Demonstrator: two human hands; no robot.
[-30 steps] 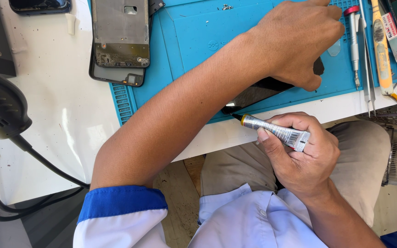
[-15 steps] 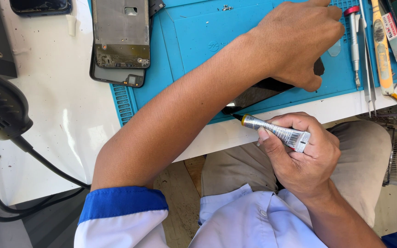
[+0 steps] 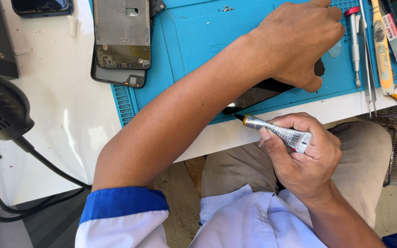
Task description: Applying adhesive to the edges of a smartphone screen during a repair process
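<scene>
Right hand [image 3: 306, 158] at 4 o'clock of the view, fingers curled shut around a small silver glue tube [image 3: 276, 132]; dark nozzle points toward 10 o'clock and sits at the corner of a dark flat phone panel [image 3: 258, 94]. Tube looks light and soft-walled, likely to dent under a squeeze; the grip is along the body, thumb on the underside, and that seems the right place.

Left hand [image 3: 297, 41] at 1 o'clock, palm down on the panel, fingers bent and pressing it against the blue work mat [image 3: 194, 46]. Panel overhangs the mat's near edge. Judged thin, stiff, fragile, probably slick; best held flat or by its edges.

At 11 o'clock, an opened phone frame [image 3: 121, 32]. At 2 o'clock, a screwdriver [image 3: 354, 41], tweezers [image 3: 371, 78], a yellow tool [image 3: 382, 50].
</scene>
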